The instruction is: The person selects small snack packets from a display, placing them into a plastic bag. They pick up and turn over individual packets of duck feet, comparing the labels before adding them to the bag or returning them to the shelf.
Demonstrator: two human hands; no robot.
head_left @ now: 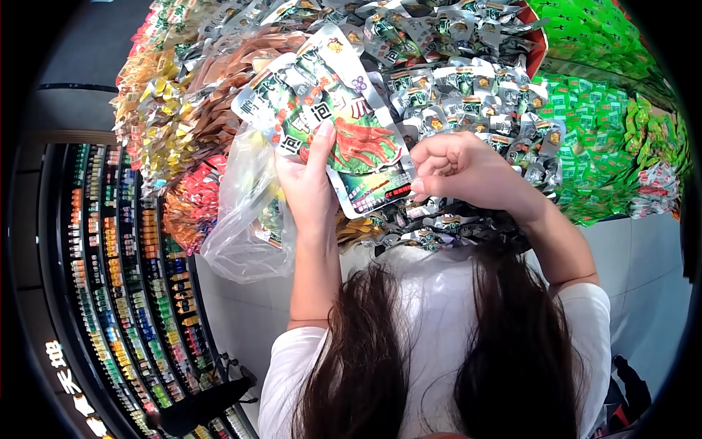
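My left hand [306, 172] is closed around several flat snack packets, its thumb pressed over their front. The front snack packet [365, 143] is silver-edged, with a picture of reddish food on green leaves. Another snack packet [274, 102] sticks out at its upper left. A clear plastic bag [245, 219] hangs by my left hand and wrist, with a colourful packet partly visible inside. My right hand [461, 172] is closed, fingers curled in, at the right edge of the front packet. Whether its fingertips pinch that edge or something small is hidden.
Silver and black snack packets [468, 95] are heaped just beyond my hands. Green packets [585, 139] lie to the right, yellow packets [157, 110] and red packets [197, 197] to the left. A curved shelf unit [131, 293] full of bottles stands at the left.
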